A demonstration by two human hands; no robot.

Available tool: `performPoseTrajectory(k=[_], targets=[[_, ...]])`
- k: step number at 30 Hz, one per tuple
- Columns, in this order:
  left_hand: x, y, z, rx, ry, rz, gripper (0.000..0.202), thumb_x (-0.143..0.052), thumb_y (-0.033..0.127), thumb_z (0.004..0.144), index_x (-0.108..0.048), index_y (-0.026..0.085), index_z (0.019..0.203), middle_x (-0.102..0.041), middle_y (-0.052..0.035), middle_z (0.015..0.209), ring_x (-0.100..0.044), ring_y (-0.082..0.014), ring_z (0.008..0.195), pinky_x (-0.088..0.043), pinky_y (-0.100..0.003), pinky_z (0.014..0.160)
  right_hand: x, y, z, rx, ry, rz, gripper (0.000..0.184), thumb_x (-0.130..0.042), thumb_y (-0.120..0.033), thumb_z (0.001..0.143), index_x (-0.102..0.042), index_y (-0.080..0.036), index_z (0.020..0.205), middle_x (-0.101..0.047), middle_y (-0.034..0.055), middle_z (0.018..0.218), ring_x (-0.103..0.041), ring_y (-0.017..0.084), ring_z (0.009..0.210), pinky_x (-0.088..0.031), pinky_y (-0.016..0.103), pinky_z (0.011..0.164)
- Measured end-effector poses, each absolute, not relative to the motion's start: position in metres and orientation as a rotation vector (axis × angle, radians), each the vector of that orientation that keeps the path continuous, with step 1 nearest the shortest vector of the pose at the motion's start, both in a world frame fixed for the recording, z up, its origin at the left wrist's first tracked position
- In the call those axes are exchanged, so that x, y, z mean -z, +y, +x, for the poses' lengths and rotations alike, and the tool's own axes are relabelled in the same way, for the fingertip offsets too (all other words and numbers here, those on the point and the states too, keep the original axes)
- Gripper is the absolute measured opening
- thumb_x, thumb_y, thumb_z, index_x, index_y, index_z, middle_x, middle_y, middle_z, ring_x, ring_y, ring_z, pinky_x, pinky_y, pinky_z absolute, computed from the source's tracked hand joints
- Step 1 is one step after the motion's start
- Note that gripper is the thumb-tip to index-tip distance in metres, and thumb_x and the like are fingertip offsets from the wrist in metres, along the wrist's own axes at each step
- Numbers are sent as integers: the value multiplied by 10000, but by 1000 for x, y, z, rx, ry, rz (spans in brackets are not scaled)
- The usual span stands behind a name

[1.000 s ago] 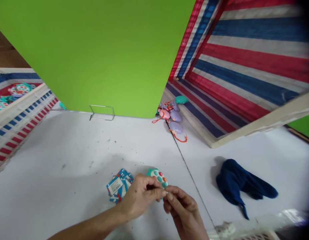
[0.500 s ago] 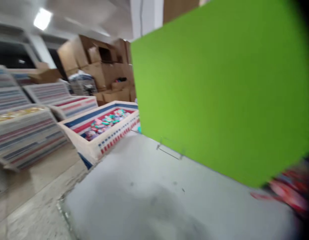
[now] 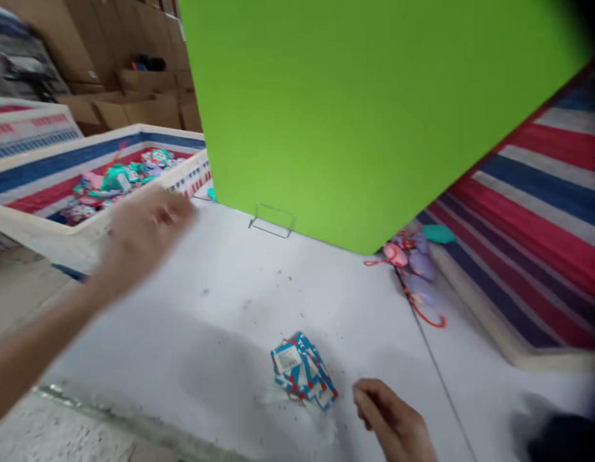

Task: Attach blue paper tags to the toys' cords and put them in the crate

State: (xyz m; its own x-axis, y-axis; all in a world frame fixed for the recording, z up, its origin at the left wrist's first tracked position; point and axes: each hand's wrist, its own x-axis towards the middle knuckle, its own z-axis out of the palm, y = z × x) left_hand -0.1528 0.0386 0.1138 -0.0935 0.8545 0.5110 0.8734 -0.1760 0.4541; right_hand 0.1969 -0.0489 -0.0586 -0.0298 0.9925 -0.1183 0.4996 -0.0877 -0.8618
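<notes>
My left hand (image 3: 150, 228) is smeared by motion above the white table's left side, near a striped bin (image 3: 18, 215). Its fingers look curled, but whether they hold anything is unclear. In the lower right my right hand (image 3: 391, 414) hovers low over the table with fingers bent inward, and nothing shows in them. Just left of it lies a pile of blue, white and red printed tags (image 3: 304, 372). Small teal, pink and patterned pieces (image 3: 129, 176) fill part of the bin.
A tall green panel (image 3: 326, 115) stands at the table's back, with a thin wire frame (image 3: 273, 221) at its foot. Purple and pink pieces with red cords (image 3: 417, 263) lie by a striped bin (image 3: 533, 224) on the right. Cardboard boxes (image 3: 143, 102) are stacked behind.
The view has tilted down and turned right. Both my hands, the pile of tags and more of the right-hand striped bin have come into view.
</notes>
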Motion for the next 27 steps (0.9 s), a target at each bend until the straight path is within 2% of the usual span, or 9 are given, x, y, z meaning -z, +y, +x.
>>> performPoseTrajectory(k=[2,4,6,8,10,14,18,21,27], targets=[[-43,11,-115,946,-1750,-2748,152,-511,236,773,-591,121,714,-595,18,775,-551,-100,765,-426,-206,720,65,-54,189,-937,-1682,-1670,235,-513,-407,768,-599,-201,696,-600,-8,577,-555,127,496,-460,195,470],[23,-21,-71,646,-1458,-3139,195,-605,287,729,-589,149,867,-610,-41,905,-534,-162,866,-436,-278,806,71,-63,184,-877,-1746,-1683,201,-487,-357,796,-609,-202,760,-651,11,681,-593,133,556,-478,194,518],[70,-45,-37,456,-1533,-3127,273,-608,281,738,-551,148,969,-576,-81,1010,-485,-222,981,-390,-362,890,77,-73,184,-872,-1784,-1677,195,-467,-330,815,-612,-199,809,-666,26,734,-615,142,600,-491,199,543],[95,-56,-19,355,-1541,-3129,132,-539,166,776,-553,150,907,-572,-68,955,-485,-216,954,-371,-359,897,80,-83,186,-873,-1788,-1678,203,-459,-321,822,-614,-190,819,-666,34,737,-624,146,611,-498,198,539],[99,-58,-16,356,-1520,-3141,112,-466,92,794,-546,152,844,-570,-54,896,-494,-199,897,-367,-345,877,79,-89,187,-857,-1766,-1674,219,-453,-320,828,-619,-179,847,-665,48,771,-630,149,634,-502,197,542],[79,-53,-24,518,-1555,-3143,156,-375,96,839,-515,164,849,-576,-47,856,-498,-196,816,-389,-326,751,72,-89,181,-884,-1728,-1646,276,-456,-326,837,-601,-182,1022,-663,66,903,-624,140,674,-501,187,560],[65,-54,-26,559,-1550,-3194,193,-322,94,851,-500,167,845,-583,-43,803,-509,-185,749,-392,-311,699,71,-86,170,-917,-1704,-1557,254,-463,-333,837,-641,-203,963,-681,31,761,-609,133,602,-488,182,548],[65,-57,-25,494,-1601,-3227,199,-317,100,848,-503,170,826,-591,-40,782,-521,-177,722,-406,-299,690,73,-85,166,-919,-1718,-1496,227,-464,-302,837,-659,-189,869,-685,30,723,-619,130,598,-490,173,567],[62,-54,-25,480,-1689,-3311,257,-338,78,822,-522,183,967,-608,-53,915,-543,-178,836,-430,-284,758,65,-85,170,-1011,-1759,-1453,270,-388,-230,870,-567,-178,1066,-663,68,881,-632,139,744,-503,188,655]])
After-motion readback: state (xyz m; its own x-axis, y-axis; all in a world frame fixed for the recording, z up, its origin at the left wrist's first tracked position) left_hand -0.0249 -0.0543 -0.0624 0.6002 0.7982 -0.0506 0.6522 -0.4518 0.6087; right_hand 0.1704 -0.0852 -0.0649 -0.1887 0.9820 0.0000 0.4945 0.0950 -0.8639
